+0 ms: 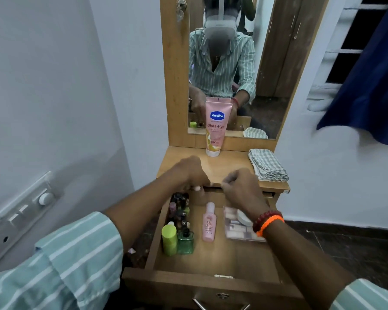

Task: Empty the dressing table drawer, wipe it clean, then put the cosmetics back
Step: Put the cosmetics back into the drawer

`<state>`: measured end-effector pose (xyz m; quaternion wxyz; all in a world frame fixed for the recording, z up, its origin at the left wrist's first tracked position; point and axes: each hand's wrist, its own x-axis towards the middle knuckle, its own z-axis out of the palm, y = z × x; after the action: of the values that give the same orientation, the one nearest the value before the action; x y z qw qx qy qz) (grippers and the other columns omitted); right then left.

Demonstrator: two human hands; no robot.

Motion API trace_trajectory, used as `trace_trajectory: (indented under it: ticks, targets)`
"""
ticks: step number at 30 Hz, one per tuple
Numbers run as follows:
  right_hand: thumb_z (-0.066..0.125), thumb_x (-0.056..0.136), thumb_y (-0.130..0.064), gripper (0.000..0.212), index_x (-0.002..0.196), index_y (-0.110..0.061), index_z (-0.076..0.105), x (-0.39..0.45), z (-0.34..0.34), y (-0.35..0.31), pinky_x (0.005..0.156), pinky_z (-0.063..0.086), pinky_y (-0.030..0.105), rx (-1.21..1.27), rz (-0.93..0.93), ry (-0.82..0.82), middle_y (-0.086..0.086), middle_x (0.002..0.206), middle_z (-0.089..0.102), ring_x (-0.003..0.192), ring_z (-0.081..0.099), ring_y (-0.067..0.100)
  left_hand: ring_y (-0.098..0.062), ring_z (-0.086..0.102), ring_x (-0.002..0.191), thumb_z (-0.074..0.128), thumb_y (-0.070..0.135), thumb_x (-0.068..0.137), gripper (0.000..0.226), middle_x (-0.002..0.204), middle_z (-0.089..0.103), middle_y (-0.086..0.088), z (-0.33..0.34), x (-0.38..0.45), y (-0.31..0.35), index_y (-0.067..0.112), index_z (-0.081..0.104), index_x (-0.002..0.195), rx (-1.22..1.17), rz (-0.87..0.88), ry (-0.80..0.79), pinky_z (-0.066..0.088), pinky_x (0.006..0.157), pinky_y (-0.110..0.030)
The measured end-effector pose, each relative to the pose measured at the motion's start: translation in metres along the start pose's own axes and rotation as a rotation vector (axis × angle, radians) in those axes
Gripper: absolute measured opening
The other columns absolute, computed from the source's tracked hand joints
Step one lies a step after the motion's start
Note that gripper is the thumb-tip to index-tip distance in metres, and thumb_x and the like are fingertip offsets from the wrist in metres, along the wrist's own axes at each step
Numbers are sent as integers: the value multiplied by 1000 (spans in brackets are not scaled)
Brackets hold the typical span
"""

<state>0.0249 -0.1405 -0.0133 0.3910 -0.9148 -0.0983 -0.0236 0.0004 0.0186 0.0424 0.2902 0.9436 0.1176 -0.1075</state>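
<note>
Both hands reach the back of the open drawer (213,262): left hand (192,173) pinches something small and white, right hand (239,186) curled, grip unclear; Vaseline tube (215,126) already on the worktop (229,163).

Wooden dressing table top (229,163) with pink lotion tube (215,126), folded checked cloth (268,165).

Drawer (251,262) pulled out below the tabletop (231,166). In it: small bottles (180,211) along the left wall, two larger bottles (177,240) before them, a lying bottle (209,222) at centre, a palette (238,229) to the right. On the tabletop: tube (215,128) upright against the mirror (267,63), folded cloth (268,165) right.
</note>
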Motion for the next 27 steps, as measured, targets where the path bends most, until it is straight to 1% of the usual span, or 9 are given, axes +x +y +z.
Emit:
trace_trajectory:
  ticks: [4,6,8,11,14,18,21,24,27]
  targets:
    - [63,95,-8,12,92,-12,74,24,-47,-42,72,64,41,57,-160,127,6,83,72,80,71,22,-16,66,62,78,30,87,27,83,76,-8,-16,12,-3,3,70,89,-229,81,203,50,57,-29]
    - [64,95,-7,13,97,-9,77,37,-64,-60,69,57,26,25,-281,207,2,85,70,78,66,16,-21,65,76,81,31,83,31,87,67,-6,-11,23,-4,9,61,89,-255,92,312,53,67,-35]
    - [63,94,-6,16,101,-8,78,55,-76,-72,64,46,13,-9,-385,296,0,82,67,73,62,9,-15,52,74,83,33,79,38,80,52,0,-6,41,-4,14,52,87,-243,82,380,44,65,-32]
    - [65,91,-12,23,112,-10,75,90,-78,-79,76,53,27,-96,-477,364,5,95,70,89,64,18,-14,55,71,84,42,70,39,76,56,3,0,67,1,19,55,80,-275,92,429,45,64,-32]
    - [65,89,-15,30,119,-12,72,118,-73,-81,93,53,38,-226,-556,357,9,114,67,108,60,24,-19,65,99,84,61,62,61,101,69,4,11,95,8,27,62,107,-276,40,503,50,89,-45]
    - [60,88,-15,28,114,-11,71,140,-67,-94,96,52,48,-350,-611,320,9,119,66,112,58,28,-32,47,132,84,63,61,100,136,55,-9,23,116,20,23,38,141,-332,-79,557,35,107,-50]
    - [62,90,-17,22,107,-13,74,151,-63,-100,95,52,50,-390,-612,265,7,113,69,109,59,26,-32,44,133,84,58,66,98,137,53,-10,30,122,23,22,35,142,-348,-117,599,32,108,-47]
    - [64,92,-13,17,104,-14,76,158,-62,-99,91,55,45,-341,-607,246,2,107,72,103,62,21,-29,47,129,81,53,72,79,131,54,-7,35,124,22,22,43,134,-324,-82,645,31,107,-46]
    - [68,93,-13,18,110,-14,75,153,-68,-97,82,60,39,-313,-607,230,3,110,73,102,66,19,-27,52,124,81,50,74,70,125,58,-4,32,125,13,22,49,129,-287,-34,660,34,106,-48]
